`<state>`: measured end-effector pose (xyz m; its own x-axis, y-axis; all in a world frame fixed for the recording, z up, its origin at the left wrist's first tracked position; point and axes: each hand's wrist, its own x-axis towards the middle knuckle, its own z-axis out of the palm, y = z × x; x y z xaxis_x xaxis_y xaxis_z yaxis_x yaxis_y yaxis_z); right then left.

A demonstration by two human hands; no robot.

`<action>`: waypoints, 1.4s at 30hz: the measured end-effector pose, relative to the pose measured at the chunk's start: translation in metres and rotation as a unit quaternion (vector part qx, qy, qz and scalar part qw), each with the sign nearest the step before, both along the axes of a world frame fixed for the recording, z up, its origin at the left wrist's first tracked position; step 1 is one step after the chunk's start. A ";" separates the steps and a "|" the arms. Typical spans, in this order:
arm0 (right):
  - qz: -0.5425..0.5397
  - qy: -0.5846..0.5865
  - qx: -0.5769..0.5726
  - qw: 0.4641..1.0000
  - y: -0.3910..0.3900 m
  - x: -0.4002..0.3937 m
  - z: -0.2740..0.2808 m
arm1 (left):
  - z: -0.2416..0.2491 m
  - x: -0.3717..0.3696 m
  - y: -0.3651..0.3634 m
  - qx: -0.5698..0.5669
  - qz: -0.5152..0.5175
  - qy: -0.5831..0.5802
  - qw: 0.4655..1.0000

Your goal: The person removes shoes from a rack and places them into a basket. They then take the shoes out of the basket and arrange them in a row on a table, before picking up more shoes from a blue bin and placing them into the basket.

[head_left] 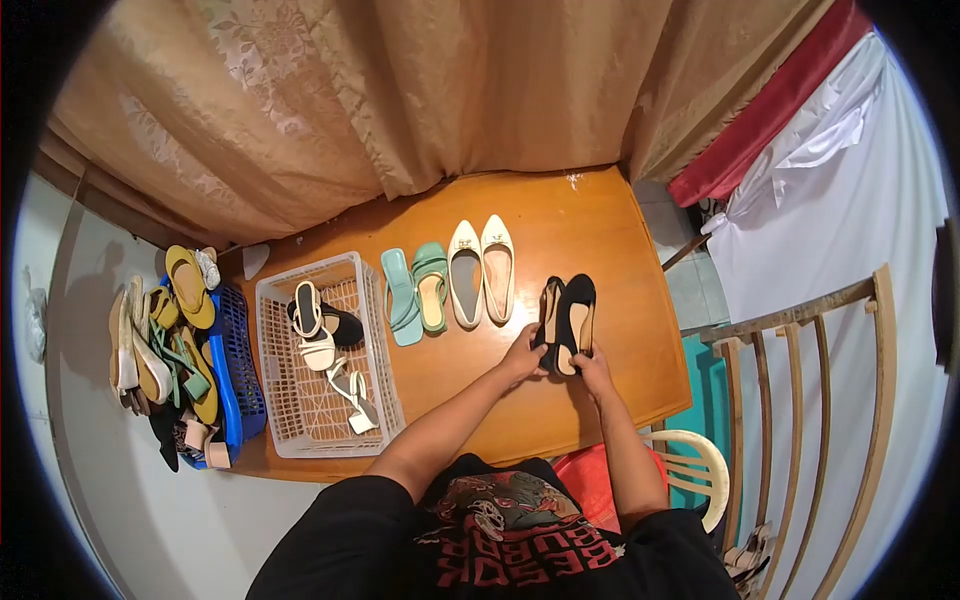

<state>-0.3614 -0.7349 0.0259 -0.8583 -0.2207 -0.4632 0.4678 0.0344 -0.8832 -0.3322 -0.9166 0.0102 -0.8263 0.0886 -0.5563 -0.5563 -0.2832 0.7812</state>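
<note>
A pair of black flat shoes (579, 300) with beige insoles is between my two hands at the right part of the wooden table (465, 400). My left hand (523, 356) grips the heel of the left shoe, which is tilted partly on its side. Around the heel of the right shoe, my right hand (592, 368) is closed, its thumb by the insole. To their left stand cream pointed flats (482, 270), side by side with toes away from me. Beyond these lie a green sandal (430, 287) and a light teal slide sandal (401, 297).
A white plastic basket (268, 340) on the left holds black and white strappy sandals (317, 345). Past it, a blue basket (236, 380) is heaped with several shoes. Curtains (400, 90) hang behind the table. A wooden rack (800, 330) and a chair (712, 460) stand at right.
</note>
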 end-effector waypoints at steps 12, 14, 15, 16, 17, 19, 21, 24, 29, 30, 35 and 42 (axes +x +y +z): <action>0.077 0.051 0.036 0.995 -0.038 -0.131 -0.024 | 0.019 -0.081 0.006 -0.017 0.146 -0.075 0.986; 0.087 0.060 0.071 0.992 -0.038 -0.135 -0.034 | -0.005 -0.090 0.009 -0.039 0.141 -0.103 0.984; 0.093 0.073 0.108 0.987 -0.038 -0.136 -0.037 | -0.016 -0.094 0.009 -0.059 0.132 -0.125 0.981; 0.077 0.066 0.085 0.991 -0.039 -0.135 -0.038 | -0.025 -0.093 0.009 -0.007 0.155 -0.112 0.982; 0.077 0.066 0.081 0.991 -0.040 -0.134 -0.038 | -0.036 -0.095 0.012 -0.010 0.156 -0.112 0.981; 0.029 0.129 0.063 0.989 -0.039 -0.132 -0.050 | -0.085 -0.101 0.024 -0.203 0.238 -0.126 0.942; 0.010 0.121 0.065 0.990 -0.040 -0.130 -0.051 | -0.084 -0.096 0.029 -0.226 0.240 -0.116 0.937; -0.013 0.162 0.122 0.979 -0.040 -0.135 -0.053 | -0.076 -0.095 0.036 -0.199 0.206 -0.156 0.945; -0.005 0.207 0.198 0.958 -0.040 -0.138 -0.041 | -0.048 -0.099 0.036 -0.158 0.219 -0.185 0.945; -0.001 0.206 0.204 0.957 -0.036 -0.140 -0.046 | -0.039 -0.099 0.033 -0.149 0.193 -0.198 0.949; -0.096 0.091 -0.029 0.991 -0.025 -0.148 -0.092 | -0.016 -0.090 0.025 -0.092 0.167 -0.171 0.967; -0.047 0.128 0.075 0.988 -0.019 -0.143 -0.058 | 0.011 -0.083 0.019 -0.004 0.149 -0.146 0.978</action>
